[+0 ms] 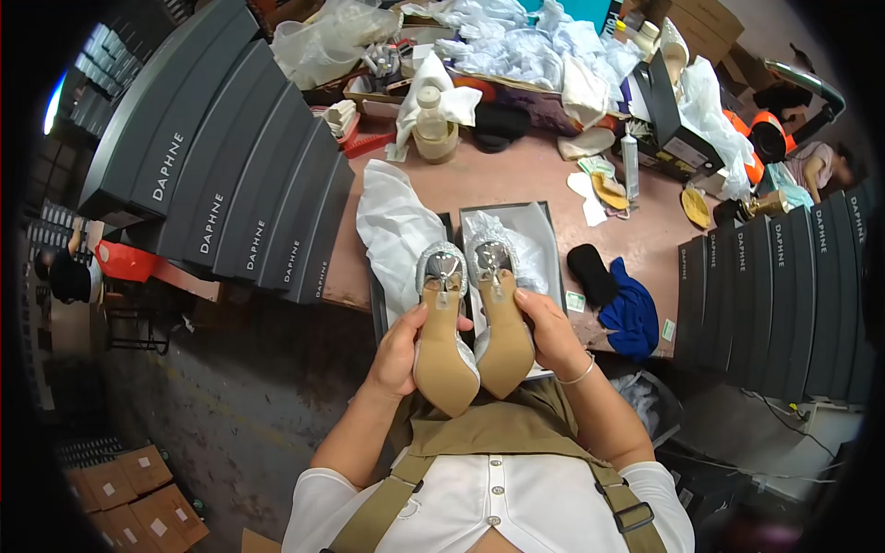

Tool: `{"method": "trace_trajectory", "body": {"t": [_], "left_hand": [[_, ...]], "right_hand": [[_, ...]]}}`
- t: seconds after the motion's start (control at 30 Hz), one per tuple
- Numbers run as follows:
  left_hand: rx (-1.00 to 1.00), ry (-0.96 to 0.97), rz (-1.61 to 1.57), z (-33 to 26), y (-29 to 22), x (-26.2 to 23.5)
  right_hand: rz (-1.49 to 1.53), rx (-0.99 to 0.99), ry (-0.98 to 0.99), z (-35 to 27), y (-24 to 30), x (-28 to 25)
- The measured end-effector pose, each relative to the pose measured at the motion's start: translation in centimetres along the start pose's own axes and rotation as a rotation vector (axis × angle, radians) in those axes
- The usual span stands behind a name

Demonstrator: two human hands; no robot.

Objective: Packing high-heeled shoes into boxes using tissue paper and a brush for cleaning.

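Observation:
My left hand [400, 350] is closed around the side of a high-heeled shoe [444, 364], its tan sole facing up. A matching high-heeled shoe [504, 355] is gripped the same way in my right hand [551, 334]. Both shoes lie side by side with toes pointing toward me, and silvery sparkly material shows around their heels. Beneath and beyond them sits an open dark shoebox [556, 241] lined with white tissue paper [392, 230]. Some fingers are hidden behind the shoes.
Tall stacks of dark shoeboxes stand at the left [230, 157] and right [774, 295]. A black pad [591, 274] and blue cloth [631, 313] lie right of the open box. Crumpled paper [525, 46] and a bottle [430, 115] crowd the table's far side. Another person [816, 170] is at far right.

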State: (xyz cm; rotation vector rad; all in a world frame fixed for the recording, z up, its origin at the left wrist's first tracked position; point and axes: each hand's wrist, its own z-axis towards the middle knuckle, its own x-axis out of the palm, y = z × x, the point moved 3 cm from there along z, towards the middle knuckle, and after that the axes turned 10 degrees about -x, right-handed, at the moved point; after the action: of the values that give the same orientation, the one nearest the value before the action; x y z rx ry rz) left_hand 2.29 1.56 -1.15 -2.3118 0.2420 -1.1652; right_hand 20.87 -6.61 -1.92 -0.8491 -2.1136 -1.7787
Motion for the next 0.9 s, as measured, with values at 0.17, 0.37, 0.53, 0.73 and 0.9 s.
{"method": "trace_trajectory", "body": {"t": [0.17, 0.37, 0.53, 0.73, 0.9], "left_hand": [[-0.017, -0.029, -0.055, -0.4, 0.4, 0.8], [0.024, -0.013, 0.056, -0.9, -0.6, 1.5], [0.081, 0.047, 0.095, -0.9, -1.9, 3.0], [0.429, 0.134, 0.823, -2.9, -4.3, 2.4], [0.796, -0.034, 1.825, -0.4, -3.1, -1.9]], "right_hand": [[0.011, 0.028, -0.026, -0.6, -0.5, -0.1], [-0.015, -0.039, 0.012, -1.4, 0.8, 0.7], [-0.091, -0.110, 0.044, -2.2, 2.7, 1.1], [-0.650, -0.562, 0.247, -4.4, 5.7, 1.0], [-1.314, -0.735, 0.553, -3.7, 2.7, -1.1]]}}
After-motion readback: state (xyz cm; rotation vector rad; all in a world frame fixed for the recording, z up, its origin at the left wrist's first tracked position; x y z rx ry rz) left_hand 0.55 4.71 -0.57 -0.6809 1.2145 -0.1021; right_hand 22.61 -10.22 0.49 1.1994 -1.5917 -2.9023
